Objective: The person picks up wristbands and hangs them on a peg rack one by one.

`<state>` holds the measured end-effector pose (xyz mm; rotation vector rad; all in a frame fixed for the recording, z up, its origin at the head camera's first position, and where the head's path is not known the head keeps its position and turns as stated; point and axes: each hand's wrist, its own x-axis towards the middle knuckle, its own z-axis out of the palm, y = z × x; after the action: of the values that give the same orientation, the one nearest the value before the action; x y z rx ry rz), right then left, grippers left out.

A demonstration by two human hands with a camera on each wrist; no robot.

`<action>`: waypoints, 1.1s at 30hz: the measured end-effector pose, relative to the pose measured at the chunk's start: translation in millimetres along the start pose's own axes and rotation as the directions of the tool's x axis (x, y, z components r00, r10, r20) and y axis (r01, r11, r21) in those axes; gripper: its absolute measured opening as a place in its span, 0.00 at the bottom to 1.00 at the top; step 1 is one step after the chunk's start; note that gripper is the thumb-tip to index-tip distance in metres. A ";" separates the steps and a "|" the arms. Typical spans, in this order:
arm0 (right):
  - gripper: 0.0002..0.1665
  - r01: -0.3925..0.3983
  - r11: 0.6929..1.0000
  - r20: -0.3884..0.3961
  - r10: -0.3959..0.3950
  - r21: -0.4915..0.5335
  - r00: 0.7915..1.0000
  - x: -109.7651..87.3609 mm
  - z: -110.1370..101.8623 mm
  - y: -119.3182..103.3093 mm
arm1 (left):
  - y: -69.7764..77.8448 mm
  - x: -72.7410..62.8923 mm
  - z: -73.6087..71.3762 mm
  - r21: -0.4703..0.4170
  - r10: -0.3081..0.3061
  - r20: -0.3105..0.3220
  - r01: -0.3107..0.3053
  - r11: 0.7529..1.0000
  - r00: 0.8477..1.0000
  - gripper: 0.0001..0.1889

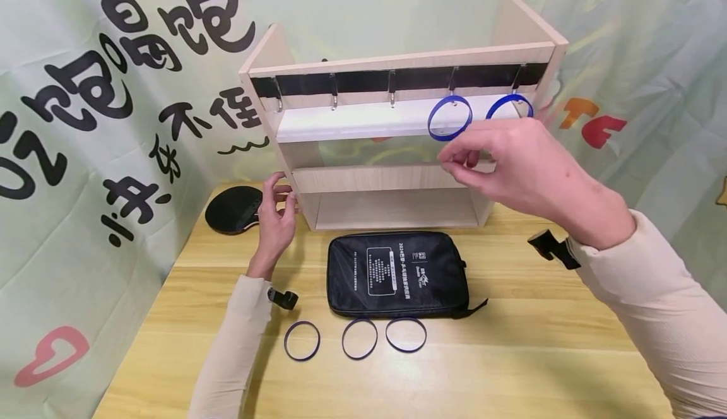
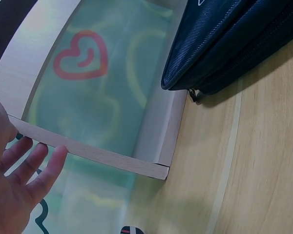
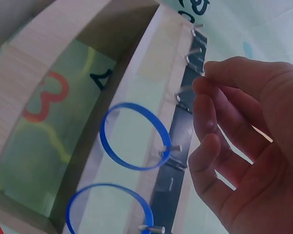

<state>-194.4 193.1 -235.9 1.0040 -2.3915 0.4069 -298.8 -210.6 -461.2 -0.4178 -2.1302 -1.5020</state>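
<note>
A blue ring (image 1: 450,118) hangs on a metal hook of the wooden shelf unit (image 1: 380,180), and a second blue ring (image 1: 510,105) hangs from the hook to its right. Just in front of these rings is my right hand (image 1: 505,157), fingers loosely bent and holding nothing. The right wrist view shows a gap between that hand (image 3: 244,131) and the hung ring (image 3: 135,136). My left hand (image 1: 277,217) is at the unit's left side, relaxed fingers against the panel edge (image 2: 93,150). Three more blue rings (image 1: 302,341) lie in a row on the table.
A black zippered case (image 1: 397,274) lies on the wooden table (image 1: 511,368) before the shelf unit. Beside my left hand rests a black table tennis bat (image 1: 231,209). Several hooks (image 1: 334,99) line the unit's black strip. A printed curtain (image 1: 68,242) hangs behind.
</note>
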 end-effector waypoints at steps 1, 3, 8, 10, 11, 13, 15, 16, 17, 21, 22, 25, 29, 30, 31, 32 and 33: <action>0.13 0.003 1.000 -0.001 -0.003 0.009 1.000 -2.6 2.1 -0.9 | 0.3 0.3 0.4 -0.002 -0.001 0.001 0.001 1.000 1.000 0.24; 0.14 0.010 1.000 -0.005 -0.010 0.023 1.000 -7.7 7.0 -2.4 | 0.9 0.9 1.0 -0.001 -0.001 0.005 0.001 1.000 1.000 0.24; 0.13 0.023 0.998 0.015 -0.024 0.053 1.000 -18.2 21.2 -6.0 | 1.7 2.1 2.0 -0.003 -0.003 0.012 0.003 1.000 1.000 0.24; 0.13 0.014 0.998 0.042 -0.017 0.067 0.999 -21.9 27.3 -8.5 | 1.0 2.0 2.2 -0.004 -0.002 0.010 0.002 1.000 1.000 0.24; 0.12 0.008 0.997 0.054 -0.011 0.073 0.998 -23.7 30.4 -9.7 | 0.6 1.8 2.2 -0.005 -0.002 0.008 0.002 1.000 1.000 0.24; 0.11 -0.006 0.996 0.073 -0.001 0.084 0.997 -27.3 36.1 -11.9 | 0.2 1.5 2.4 -0.005 0.000 0.006 0.000 1.000 1.000 0.24; 0.10 -0.028 0.995 0.098 0.019 0.096 0.995 -31.4 41.3 -14.1 | -0.1 1.4 2.6 -0.001 0.004 0.005 -0.004 1.000 1.000 0.24; 0.10 -0.040 0.994 0.109 0.028 0.101 0.994 -33.2 43.4 -15.1 | -0.3 1.3 2.6 0.002 0.006 0.006 -0.006 1.000 1.000 0.24; 0.09 -0.052 0.993 0.124 0.039 0.104 0.992 -35.2 45.9 -16.0 | -0.5 1.3 2.6 0.006 0.008 0.005 -0.008 1.000 1.000 0.24; 0.08 -0.090 0.988 0.182 0.067 0.123 0.981 -42.2 57.6 -19.8 | -2.0 1.0 1.4 0.015 0.008 0.001 -0.008 1.000 1.000 0.24; 0.07 -0.098 0.986 0.193 0.072 0.131 0.979 -43.9 61.0 -21.0 | -2.2 0.8 1.0 0.015 0.006 -0.001 -0.006 1.000 1.000 0.24; 0.05 -0.122 0.980 0.222 0.085 0.159 0.971 -49.3 72.2 -24.4 | -2.0 0.5 0.0 0.014 0.001 -0.004 -0.001 1.000 1.000 0.24; 0.05 -0.159 0.968 0.246 0.108 0.195 0.963 -57.9 86.4 -28.0 | -1.0 0.6 -0.5 0.011 -0.007 0.004 0.007 1.000 1.000 0.24; 0.05 -0.161 0.964 0.247 0.107 0.211 0.963 -60.1 89.6 -28.6 | -1.0 0.7 -0.6 0.011 -0.009 0.006 0.009 1.000 1.000 0.24; 0.06 -0.166 0.960 0.248 0.108 0.224 0.963 -62.5 93.1 -29.1 | -1.0 0.7 -0.7 0.009 -0.011 0.008 0.011 1.000 1.000 0.24; 0.06 -0.166 0.957 0.249 0.106 0.237 0.963 -64.9 96.5 -29.5 | -0.8 0.8 -0.7 0.008 -0.011 0.009 0.011 1.000 1.000 0.24; 0.05 -0.166 0.954 0.248 0.102 0.250 0.963 -67.3 99.7 -30.0 | -0.7 0.9 -0.7 0.007 -0.011 0.010 0.011 1.000 1.000 0.25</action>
<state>-166.2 166.2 -353.6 1.0571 -2.6785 0.7167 -299.8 -211.5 -461.1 -0.4132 -2.1483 -1.5013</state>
